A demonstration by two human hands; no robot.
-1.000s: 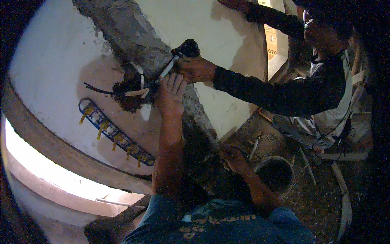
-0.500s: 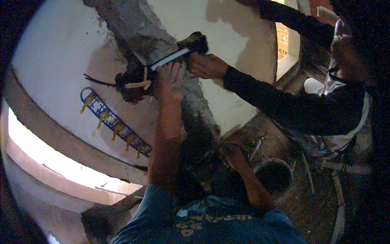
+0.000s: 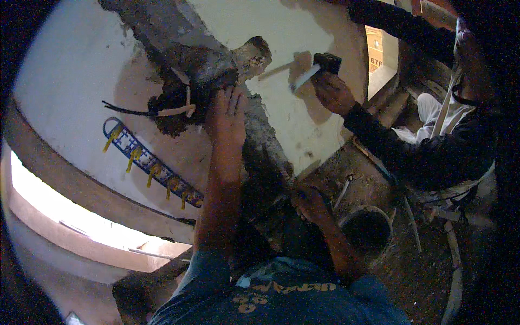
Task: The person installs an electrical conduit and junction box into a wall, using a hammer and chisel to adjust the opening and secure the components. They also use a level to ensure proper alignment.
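Observation:
My left hand (image 3: 226, 111) lies against the wall with its fingers stretched, at the edge of a rough dark recess (image 3: 181, 105) in the grey plaster strip (image 3: 203, 62). Dark and pale cables (image 3: 174, 112) stick out of that recess. Lower down, my right hand (image 3: 310, 205) is curled beside the dark foot of the wall; whatever it may hold is hidden. At the right, a co-worker's hand (image 3: 333, 93) grips a tool (image 3: 327, 63) with a black block and a pale bar, its kind unclear, in front of the cream wall.
A blue lattice band with yellow ties (image 3: 146, 162) hangs on the wall at the left. A round dark bucket (image 3: 368, 233) stands right of my right forearm. Thin rods (image 3: 411, 225) lie on the debris-strewn ground. The co-worker's dark sleeve (image 3: 403, 149) reaches in from the right.
The co-worker's hand and tool have moved right, away from the recess near my left hand, uncovering a second broken hollow in the plaster. Both my hands stay in nearly the same places.

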